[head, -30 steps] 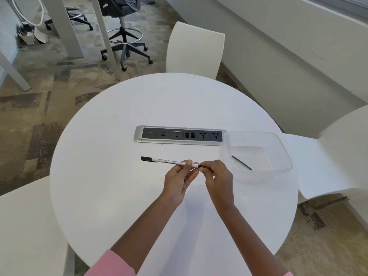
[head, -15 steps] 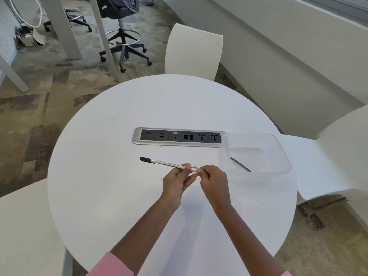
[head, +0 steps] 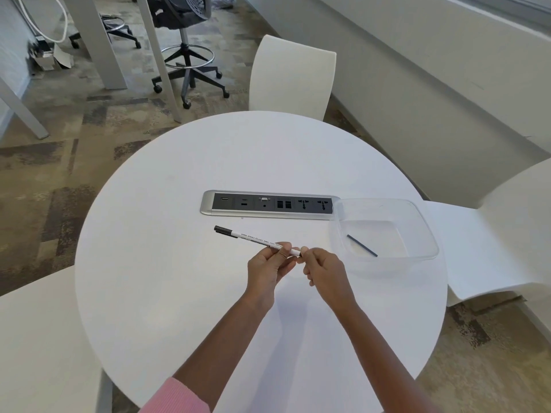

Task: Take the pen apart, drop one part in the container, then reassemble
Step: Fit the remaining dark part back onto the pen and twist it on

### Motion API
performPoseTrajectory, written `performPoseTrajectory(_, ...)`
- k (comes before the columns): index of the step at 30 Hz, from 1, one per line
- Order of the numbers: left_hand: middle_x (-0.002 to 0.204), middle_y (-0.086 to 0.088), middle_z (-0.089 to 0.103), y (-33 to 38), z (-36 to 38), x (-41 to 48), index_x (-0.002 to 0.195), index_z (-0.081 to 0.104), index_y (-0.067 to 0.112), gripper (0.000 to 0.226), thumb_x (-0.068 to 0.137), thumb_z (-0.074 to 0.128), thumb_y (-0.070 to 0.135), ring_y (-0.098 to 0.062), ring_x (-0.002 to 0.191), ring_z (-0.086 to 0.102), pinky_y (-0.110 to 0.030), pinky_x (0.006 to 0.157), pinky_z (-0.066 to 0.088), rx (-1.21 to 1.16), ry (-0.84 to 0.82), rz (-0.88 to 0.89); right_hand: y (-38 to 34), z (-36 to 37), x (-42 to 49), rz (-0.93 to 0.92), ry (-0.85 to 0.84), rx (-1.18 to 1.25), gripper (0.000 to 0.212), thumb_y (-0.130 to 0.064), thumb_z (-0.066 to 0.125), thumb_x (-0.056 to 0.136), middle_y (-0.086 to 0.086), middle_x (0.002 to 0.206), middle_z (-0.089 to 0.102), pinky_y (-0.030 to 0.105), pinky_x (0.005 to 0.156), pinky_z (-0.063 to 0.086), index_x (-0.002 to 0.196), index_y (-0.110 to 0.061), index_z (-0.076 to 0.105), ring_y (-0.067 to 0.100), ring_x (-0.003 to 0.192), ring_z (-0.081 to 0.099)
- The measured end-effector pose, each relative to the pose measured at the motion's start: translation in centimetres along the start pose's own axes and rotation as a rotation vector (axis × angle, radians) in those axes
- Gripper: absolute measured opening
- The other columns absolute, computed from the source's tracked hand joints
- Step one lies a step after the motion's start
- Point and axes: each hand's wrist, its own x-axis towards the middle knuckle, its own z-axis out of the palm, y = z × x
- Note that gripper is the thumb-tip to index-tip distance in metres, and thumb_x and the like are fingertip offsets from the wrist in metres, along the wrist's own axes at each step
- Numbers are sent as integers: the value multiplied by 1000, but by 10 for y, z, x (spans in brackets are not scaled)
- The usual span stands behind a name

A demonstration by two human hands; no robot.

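While both hands hold it up over the bench [head: 179, 293], the pen [head: 256, 239] sits between them. The left hand [head: 268, 269] is closed around the white pen near its right end, with the fingers curled over it. The right hand [head: 325, 269] is closed too, and its fingertips [head: 304, 251] pinch the very end of the pen. The two hands are just beside each other, almost touching. The pen's long white body pokes out to the left of the left hand and away from the person, and it ends in a black tip. Small dark writing runs along its side, too small to read.

To the right of the right hand, close by, a clear container [head: 423, 231] rests on the bench. A thin dark pen part [head: 361, 246] lies inside it on the bottom, tilted. Past the hands, farther from the person, a grey socket strip [head: 268, 204] is set into the bench, and its right end touches the container. White chairs [head: 293, 76] stand around the round bench. A pink sleeve [head: 176, 397] shows on the left arm.
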Motion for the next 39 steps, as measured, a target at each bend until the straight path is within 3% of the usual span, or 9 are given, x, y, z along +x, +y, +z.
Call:
performPoseTrajectory(3,64,1,73,1,4,1,80,66,8,6,84,62,8,-7,63,69,-13,61,55,-55,23,-5,3,3,-6,-180,95,-159,11,-25,54,89,-4,68,56,20,59,40,94,-15,56,11,64,52)
performPoseTrajectory(6,63,3,73,1,6,0,79,66,9,6,84,62,8,-6,64,69,-13,62,55,-54,18,-4,5,3,-8,-334,168,-284,12,-18,53,90,3,85,61,20,67,38,95,-9,59,17,79,54)
performPoseTrajectory(13,66,-1,73,-1,7,-2,79,66,8,8,84,61,6,-8,65,70,-14,61,55,-106,2,-24,4,-2,-6,-528,245,-480,10,-6,59,85,18,73,62,37,59,47,81,2,64,33,69,57)
performPoseTrajectory(20,67,-2,73,0,4,-3,78,65,8,10,85,59,4,-8,68,70,-14,64,55,-50,-36,15,0,-3,1,-275,127,-290,16,-9,56,87,14,71,62,32,64,40,77,-2,66,26,70,54)
performPoseTrajectory(23,68,-1,73,-1,1,-3,78,65,8,10,86,59,5,-9,68,70,-14,66,55,-5,-51,21,-4,-9,7,-91,-34,-136,21,-9,57,84,-1,54,54,22,52,41,65,-9,65,14,53,48)
performPoseTrajectory(26,69,-1,73,1,-1,-4,80,63,7,9,86,58,5,-11,65,69,-15,67,55,4,-103,20,-8,-19,12,38,-190,60,29,-5,57,84,2,51,50,12,37,35,57,-11,63,5,38,43)
performPoseTrajectory(30,72,-4,74,7,2,-4,84,62,4,5,86,58,7,-15,68,70,-17,70,55,-28,-159,24,-12,-28,14,30,-262,154,32,-9,53,89,2,53,51,13,39,38,60,-13,65,4,38,44)
performPoseTrajectory(34,69,-3,74,7,4,-3,83,64,6,7,86,58,4,-11,68,71,-16,65,57,-138,-58,-23,-10,-23,4,-162,-153,-131,8,-20,57,88,-1,61,55,15,53,42,82,-17,63,10,57,51)
performPoseTrajectory(39,69,-5,74,8,6,-5,82,65,6,7,85,58,5,-11,68,71,-16,63,57,-155,-43,-43,2,-16,-5,-446,37,-491,17,-19,48,93,8,86,60,30,66,40,102,-7,57,23,79,53)
